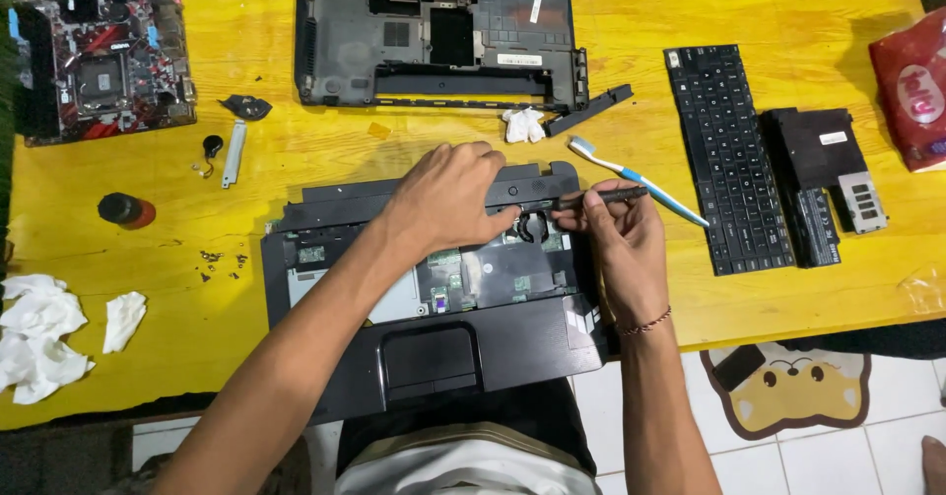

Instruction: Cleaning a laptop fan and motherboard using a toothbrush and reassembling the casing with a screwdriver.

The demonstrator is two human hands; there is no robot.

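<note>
The opened laptop top case (434,298) lies at the desk's (788,12) near edge, before me; my left hand (448,199) rests on its far part, my right hand (616,244) beside it holding a screwdriver (596,198); behind it lies the laptop base shell (434,32); a motherboard (99,57) sits at the far left corner; the keyboard (729,155) lies right, a toothbrush (636,180) between; crumpled tissues (39,337) occupy the near left corner.

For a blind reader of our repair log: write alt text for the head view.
A person's left hand presses on an opened black laptop chassis on a yellow table, while the right hand holds a dark slim tool to its upper edge. Around it lie a detached keyboard, a toothbrush, a circuit board and crumpled tissues.
</note>
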